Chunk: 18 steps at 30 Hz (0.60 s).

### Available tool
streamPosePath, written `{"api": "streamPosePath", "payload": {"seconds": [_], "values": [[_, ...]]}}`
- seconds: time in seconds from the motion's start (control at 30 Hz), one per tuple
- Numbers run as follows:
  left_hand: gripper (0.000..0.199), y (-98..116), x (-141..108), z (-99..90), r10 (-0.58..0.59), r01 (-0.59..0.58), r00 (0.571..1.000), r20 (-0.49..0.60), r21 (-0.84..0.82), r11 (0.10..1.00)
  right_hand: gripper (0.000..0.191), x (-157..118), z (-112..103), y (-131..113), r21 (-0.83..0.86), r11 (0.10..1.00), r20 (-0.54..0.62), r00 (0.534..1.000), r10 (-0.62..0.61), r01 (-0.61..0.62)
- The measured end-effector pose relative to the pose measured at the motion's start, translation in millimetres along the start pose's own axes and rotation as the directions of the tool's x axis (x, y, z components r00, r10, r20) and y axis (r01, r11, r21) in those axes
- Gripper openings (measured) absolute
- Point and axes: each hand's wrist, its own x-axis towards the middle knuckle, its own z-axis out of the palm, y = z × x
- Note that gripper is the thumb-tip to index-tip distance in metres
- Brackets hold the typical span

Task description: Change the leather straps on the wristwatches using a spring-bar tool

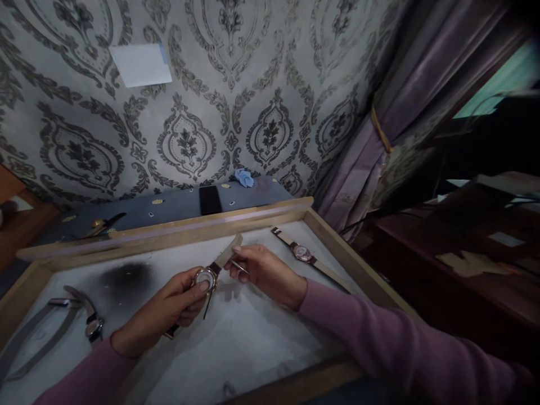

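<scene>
Left hand (169, 299) grips the watch (204, 275) over the wood-framed tray (358, 260), right hand (266, 271) holds a thin metal tool (241, 267) by the strap (223, 256); a loose grip could let the tool skid and scratch something.

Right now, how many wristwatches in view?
3: one wristwatch in the left hand, one inside the tray's right side, one inside its left. More could be hidden under the left sleeve.
</scene>
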Motion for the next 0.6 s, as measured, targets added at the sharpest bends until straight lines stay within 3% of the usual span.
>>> {"api": "streamPosePath", "payload": {"seconds": [0.6], "values": [[0.033,-6.0,-0.9,0.1,0.056,-0.055,0.998,-0.03,0.042,0.998,0.029,-2.5,2.7,-5.8,-0.067,0.997,0.012,0.999,-0.047,0.048]]}}
